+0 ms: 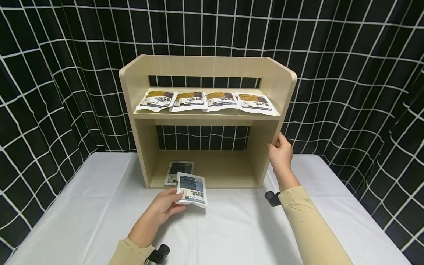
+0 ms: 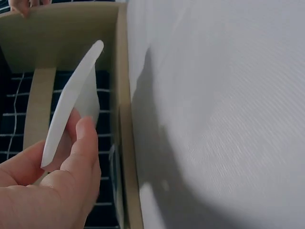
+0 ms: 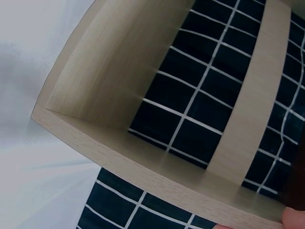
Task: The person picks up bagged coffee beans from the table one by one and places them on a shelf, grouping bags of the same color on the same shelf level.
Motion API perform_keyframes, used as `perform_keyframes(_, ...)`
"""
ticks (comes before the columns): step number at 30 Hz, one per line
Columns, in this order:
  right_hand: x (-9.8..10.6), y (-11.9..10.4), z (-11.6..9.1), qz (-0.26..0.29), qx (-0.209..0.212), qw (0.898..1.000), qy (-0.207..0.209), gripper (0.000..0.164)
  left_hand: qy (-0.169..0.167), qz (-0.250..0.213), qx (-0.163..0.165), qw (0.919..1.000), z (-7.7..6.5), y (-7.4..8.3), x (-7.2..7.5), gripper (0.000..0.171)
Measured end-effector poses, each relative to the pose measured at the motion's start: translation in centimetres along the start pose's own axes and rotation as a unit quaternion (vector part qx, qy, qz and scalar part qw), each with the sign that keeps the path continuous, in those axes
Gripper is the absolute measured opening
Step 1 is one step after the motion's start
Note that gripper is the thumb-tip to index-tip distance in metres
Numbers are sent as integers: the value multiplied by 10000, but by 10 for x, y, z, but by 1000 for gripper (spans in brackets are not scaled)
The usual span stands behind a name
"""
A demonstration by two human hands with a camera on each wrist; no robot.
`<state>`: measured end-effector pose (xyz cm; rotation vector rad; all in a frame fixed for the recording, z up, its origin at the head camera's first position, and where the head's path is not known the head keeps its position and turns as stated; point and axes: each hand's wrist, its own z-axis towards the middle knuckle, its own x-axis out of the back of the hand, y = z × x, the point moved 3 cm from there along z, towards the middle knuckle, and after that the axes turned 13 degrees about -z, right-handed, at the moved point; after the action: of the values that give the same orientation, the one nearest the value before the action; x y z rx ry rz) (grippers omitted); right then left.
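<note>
My left hand pinches a white pouch with a dark blue printed label, thumb on top and fingers beneath. It is held just in front of the lower shelf; the left wrist view shows this pouch edge-on. Behind it a second pouch with a dark label lies flat at the left of the lower shelf, its near corner hidden. My right hand grips the front edge of the right side panel of the wooden shelf unit, thumb on the inner side. In the right wrist view only fingertips show.
Several white pouches with brown and yellow labels lie side by side on the upper shelf. The unit stands on a table with a white cloth. Black cloth with a white grid hangs behind and at both sides.
</note>
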<state>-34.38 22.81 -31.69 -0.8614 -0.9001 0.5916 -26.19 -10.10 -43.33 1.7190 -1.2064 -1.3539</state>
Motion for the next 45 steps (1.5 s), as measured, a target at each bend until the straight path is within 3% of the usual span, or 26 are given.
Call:
perform_keyframes(10,1,0,-1,-13,-13,10000,-3,48,-92,-341,124,9993,15,-2,-17,42)
perform_keyframes(32,2,-1,-1,1,-14,10000,-35,50,-114,-376,148,9991,39,-1,-46,43)
perform_keyframes(40,2,-1,-1,-8,-8,10000,-1,51,-84,-193,290,9994,47,-6,-53,49)
perform_keyframes(45,2,-1,-1,-23,-17,10000,44,50,-81,-369,364,9986,49,-7,-56,56)
